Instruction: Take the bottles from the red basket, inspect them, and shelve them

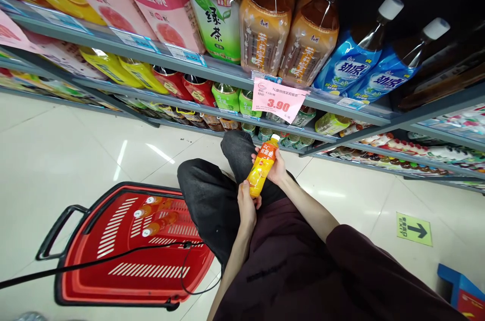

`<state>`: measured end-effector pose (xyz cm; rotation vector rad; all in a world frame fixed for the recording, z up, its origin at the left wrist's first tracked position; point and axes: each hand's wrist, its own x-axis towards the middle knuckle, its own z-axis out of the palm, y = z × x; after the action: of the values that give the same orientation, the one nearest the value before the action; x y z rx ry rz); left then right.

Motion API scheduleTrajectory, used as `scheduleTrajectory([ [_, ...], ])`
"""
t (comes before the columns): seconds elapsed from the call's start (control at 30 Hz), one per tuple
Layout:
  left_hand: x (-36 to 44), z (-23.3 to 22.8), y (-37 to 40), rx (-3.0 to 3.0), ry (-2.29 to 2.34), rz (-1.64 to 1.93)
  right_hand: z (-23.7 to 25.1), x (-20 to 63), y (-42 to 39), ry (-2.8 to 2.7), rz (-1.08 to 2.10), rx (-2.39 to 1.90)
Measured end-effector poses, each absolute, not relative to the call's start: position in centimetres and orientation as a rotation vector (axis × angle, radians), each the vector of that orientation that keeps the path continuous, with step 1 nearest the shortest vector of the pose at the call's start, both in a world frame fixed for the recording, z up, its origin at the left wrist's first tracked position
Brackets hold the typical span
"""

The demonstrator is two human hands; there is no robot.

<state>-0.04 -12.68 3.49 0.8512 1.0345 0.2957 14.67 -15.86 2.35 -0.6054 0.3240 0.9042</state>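
Between my two hands is an orange juice bottle with a white cap and a yellow and orange label, tilted over my lap. My left hand grips it near the base. Up by its neck, my right hand is wrapped round the side, some fingers hidden behind it. On the floor to my left stands a red shopping basket with a black rim. Several bottles with orange contents lie inside it, their white caps toward the left.
Ahead, a shelf carries large drink bottles, including green tea and blue-labelled ones. A pink price tag juts from its edge. Lower shelves hold smaller bottles. A black cord crosses above the basket. A yellow arrow sign marks the floor at right.
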Motion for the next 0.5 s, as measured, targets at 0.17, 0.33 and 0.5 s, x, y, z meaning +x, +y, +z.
scheduleTrajectory([
  [0.17,-0.1,3.5,-12.9,0.867,0.994,0.301,2.2,14.9,-15.8,0.343,0.891,-0.598],
  [0.33,-0.5,3.3,-12.8,0.976,0.973,0.338,2.4,14.3,-15.3,0.283,0.860,-0.680],
  [0.5,-0.7,2.3,-11.8,1.094,1.027,0.401,2.7,14.6,-15.7,0.163,0.818,-0.968],
])
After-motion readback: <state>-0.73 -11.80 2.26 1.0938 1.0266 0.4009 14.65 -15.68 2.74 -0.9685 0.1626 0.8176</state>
